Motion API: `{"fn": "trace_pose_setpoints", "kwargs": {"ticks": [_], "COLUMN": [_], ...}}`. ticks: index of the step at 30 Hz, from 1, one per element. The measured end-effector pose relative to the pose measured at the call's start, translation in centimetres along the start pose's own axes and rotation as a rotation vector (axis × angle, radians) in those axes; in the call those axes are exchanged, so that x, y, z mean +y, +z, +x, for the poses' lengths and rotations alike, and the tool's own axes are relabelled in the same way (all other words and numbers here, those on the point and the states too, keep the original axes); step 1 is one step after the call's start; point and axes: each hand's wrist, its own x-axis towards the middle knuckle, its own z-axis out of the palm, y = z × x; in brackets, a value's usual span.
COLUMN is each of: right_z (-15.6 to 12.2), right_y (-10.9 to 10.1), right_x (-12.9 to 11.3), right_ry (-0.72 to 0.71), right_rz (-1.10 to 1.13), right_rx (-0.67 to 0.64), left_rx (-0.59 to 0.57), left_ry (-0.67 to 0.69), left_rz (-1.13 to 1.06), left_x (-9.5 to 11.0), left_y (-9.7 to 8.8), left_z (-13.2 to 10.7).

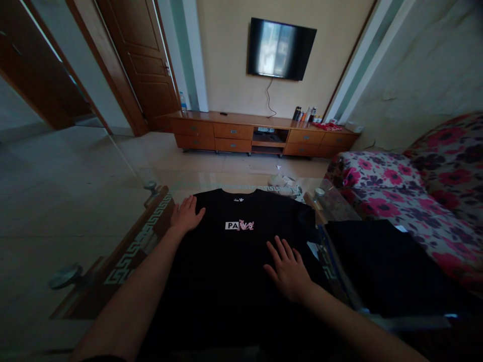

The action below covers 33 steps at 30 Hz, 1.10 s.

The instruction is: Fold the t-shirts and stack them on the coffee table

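A black T-shirt point(230, 271) lies spread out on a glass-topped table, its neckline at the far side. Across its chest runs a small white and pink print point(239, 225) with letters. My left hand point(187, 215) rests on the shirt's left shoulder area, palm down, fingers stretched. Flat on the right part of the shirt's body lies my right hand point(289, 269), its fingers spread. Neither hand grips anything. The shirt's lower end is dark and hard to make out.
Dark folded cloth point(381, 261) lies on the right. A flowered sofa point(381, 168) stands beyond it. The glass table point(141, 234) has a patterned border and round metal fittings. A low wooden cabinet point(232, 131) stands at the back under a wall television point(281, 49).
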Motion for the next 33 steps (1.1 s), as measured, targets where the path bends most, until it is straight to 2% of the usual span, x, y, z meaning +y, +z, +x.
{"fn": "trace_pose_setpoints", "kwargs": {"ticks": [4, 8, 10, 13, 15, 17, 18, 21, 23, 28, 33], "right_z": [0.0, -0.1, -0.2, -0.4, -0.3, 0.2, 0.6, 2.6, 4.1, 7.2, 8.2], "right_y": [-0.1, 0.3, 0.4, 0.2, -0.4, -1.3, -1.9, -3.8, -4.9, -6.0, -5.5], "right_x": [0.0, -0.3, -0.5, -0.6, -0.3, 0.5, 1.2, 4.2, 6.3, 9.6, 10.8], "right_ry": [-0.007, 0.002, 0.001, -0.004, -0.018, 0.002, 0.035, 0.253, 0.394, 0.697, 0.755], "right_rz": [0.017, 0.021, 0.023, 0.04, 0.067, 0.11, 0.131, 0.154, 0.118, 0.127, 0.17], "right_rx": [0.002, 0.037, 0.05, 0.054, 0.068, 0.122, 0.164, 0.315, 0.365, 0.213, 0.123], "left_rx": [0.035, 0.208, 0.238, 0.122, 0.035, 0.001, 0.0, 0.006, 0.01, 0.032, 0.037], "left_ry": [-0.007, -0.002, 0.03, 0.068, 0.078, 0.083, 0.082, 0.087, 0.086, 0.083, 0.075], "left_rz": [0.001, 0.027, 0.034, 0.02, 0.014, 0.021, 0.027, 0.042, 0.044, 0.031, 0.031], "left_x": [0.1, 1.5, 2.2, 2.5, 2.0, 1.1, 0.6, -0.4, -0.6, -0.2, 0.0], "left_y": [-0.5, -1.7, -2.0, -1.9, -1.6, -1.3, -1.2, -1.2, -1.4, -1.9, -2.2], "left_z": [-0.1, -1.4, -2.2, -3.2, -3.7, -4.1, -4.3, -4.8, -5.0, -5.2, -5.3]}}
